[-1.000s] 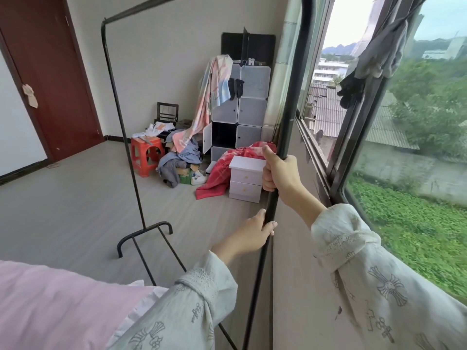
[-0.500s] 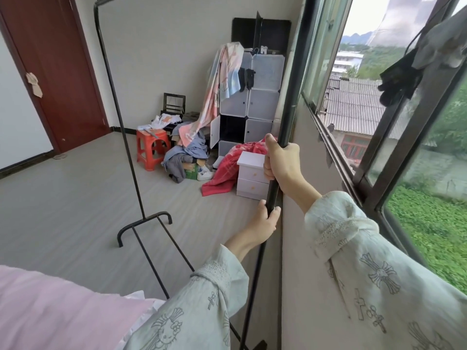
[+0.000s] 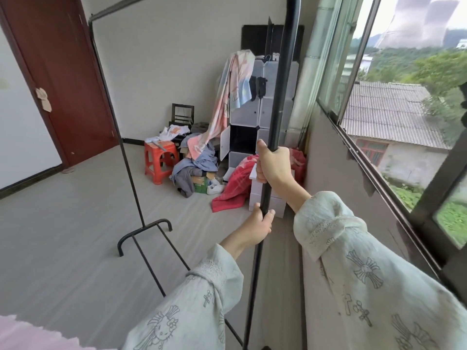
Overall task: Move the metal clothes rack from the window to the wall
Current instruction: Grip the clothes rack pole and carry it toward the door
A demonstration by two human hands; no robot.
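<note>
Both hands hold the near pole of the black rack (image 3: pixel 283 97). The right hand (image 3: pixel 274 164) is wrapped tight around the pole, with the thumb pointing up. The left hand (image 3: pixel 255 227) grips the same pole just below it, fingers curled around the front. Both arms wear pale sleeves with little drawings on them.

The rack stands on the grey floor (image 3: pixel 63 236) right beside the low wall under the window (image 3: pixel 404 122). Its far pole rises on the left, with a curved foot on the floor and a thin bar running low back toward the near pole.

Farther back sit a red stool (image 3: pixel 159 162), a pile of clothes (image 3: pixel 197 170), a red blanket (image 3: pixel 233 184) and a white cube shelf (image 3: pixel 252 107). A dark red door (image 3: pixel 58 72) is on the left.
</note>
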